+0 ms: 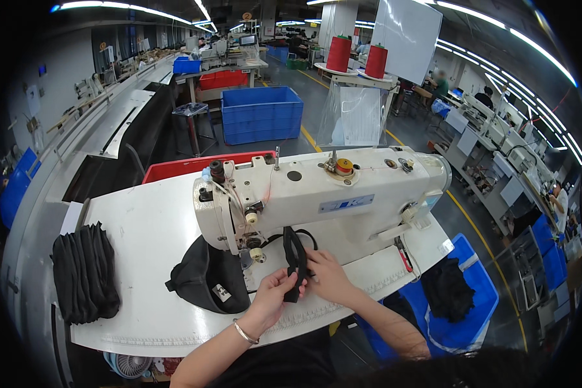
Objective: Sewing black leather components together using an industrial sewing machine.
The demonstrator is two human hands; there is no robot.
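My left hand [277,294], a metal bangle on its wrist, pinches a folded black fabric band [293,256] upright in front of the white sewing machine [362,187]. My right hand [324,275] grips the same band from the right, its fingertips partly hidden. Left of my hands, a curved black fabric piece [200,278] with a small white label lies at the needle area [249,255]. A thin dark loop of strip runs behind the band. At the table's left end sits a stack of black fabric pieces [84,275] on the white tabletop [142,239].
A blue bin [446,336] with black fabric stands at the lower right, scissors [404,255] lie by the machine. Beyond are a red bin [168,168], a blue crate [262,113], red thread cones [339,55] and co-workers at other stations. A metal rail runs along the left.
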